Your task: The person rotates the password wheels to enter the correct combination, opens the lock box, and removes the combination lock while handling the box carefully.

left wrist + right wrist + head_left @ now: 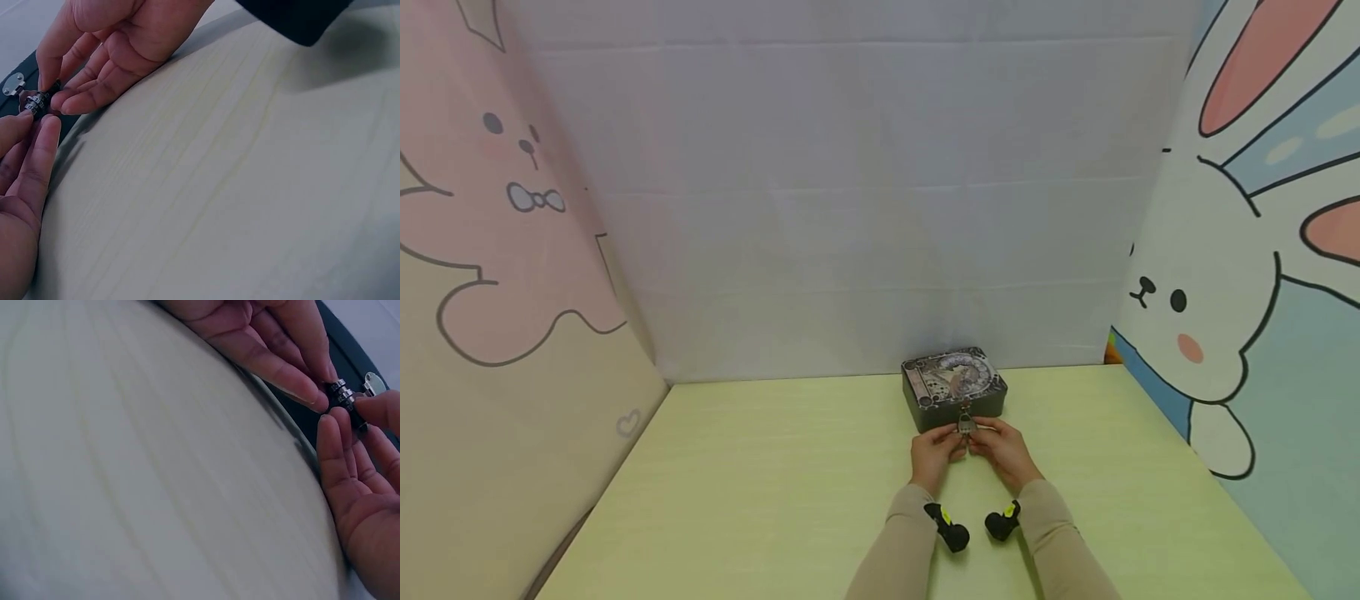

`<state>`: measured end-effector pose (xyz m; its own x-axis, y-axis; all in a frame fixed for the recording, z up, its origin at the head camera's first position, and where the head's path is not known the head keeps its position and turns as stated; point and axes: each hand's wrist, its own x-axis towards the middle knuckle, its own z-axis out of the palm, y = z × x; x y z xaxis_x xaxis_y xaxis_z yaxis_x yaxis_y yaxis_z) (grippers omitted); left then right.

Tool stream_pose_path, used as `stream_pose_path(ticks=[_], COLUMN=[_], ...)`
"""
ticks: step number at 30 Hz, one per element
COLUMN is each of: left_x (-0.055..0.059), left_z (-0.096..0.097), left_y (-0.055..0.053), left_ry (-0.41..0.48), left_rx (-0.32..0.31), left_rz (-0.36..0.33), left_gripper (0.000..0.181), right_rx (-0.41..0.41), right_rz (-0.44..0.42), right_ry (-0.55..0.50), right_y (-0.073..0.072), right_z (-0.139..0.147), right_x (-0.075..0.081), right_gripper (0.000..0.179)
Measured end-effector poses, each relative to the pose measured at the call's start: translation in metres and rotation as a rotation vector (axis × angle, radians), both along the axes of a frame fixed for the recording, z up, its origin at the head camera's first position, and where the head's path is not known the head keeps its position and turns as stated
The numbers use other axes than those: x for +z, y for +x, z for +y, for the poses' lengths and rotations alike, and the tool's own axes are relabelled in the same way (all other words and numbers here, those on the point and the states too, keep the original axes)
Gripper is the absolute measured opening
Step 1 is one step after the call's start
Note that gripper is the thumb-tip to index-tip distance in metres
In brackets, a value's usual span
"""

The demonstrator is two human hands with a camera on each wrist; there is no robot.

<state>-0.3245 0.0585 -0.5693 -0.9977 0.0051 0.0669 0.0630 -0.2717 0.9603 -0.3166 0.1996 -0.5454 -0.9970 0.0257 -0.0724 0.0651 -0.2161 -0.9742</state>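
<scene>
A dark tin box (917,406) with an ornate printed lid sits at the back of the table. On its front hangs a small combination padlock (966,425), by a silver metal hasp (374,384). Number dials show on the padlock (36,104) in the left wrist view. My left hand (932,460) pinches the lock's left side between thumb and fingers. From the other side, my right hand (1009,456) pinches it too, fingertips close to those of the left. The fingers cover part of the lock body.
The pale yellow-green table (775,483) spreads out around the box. A white cloth backdrop (850,208) rises right behind it. Rabbit-printed panels (1210,333) stand at the sides. Black wrist cameras (951,533) sit inside both forearms.
</scene>
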Motion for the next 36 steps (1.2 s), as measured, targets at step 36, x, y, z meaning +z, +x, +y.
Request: stream_pose_path(ticks=[36], left_x=[0.003], left_z=[-0.0011], left_y=[0.0028], left_ry=[0.009], left_rx=[-0.002], left_rz=[-0.017], left_gripper=[0.023], right_rx=[0.03], right_rz=[0.035], right_ry=[-0.083], right_y=[0.0032], right_z=[0.0022], right_x=[-0.0007], right_gripper=[0.042])
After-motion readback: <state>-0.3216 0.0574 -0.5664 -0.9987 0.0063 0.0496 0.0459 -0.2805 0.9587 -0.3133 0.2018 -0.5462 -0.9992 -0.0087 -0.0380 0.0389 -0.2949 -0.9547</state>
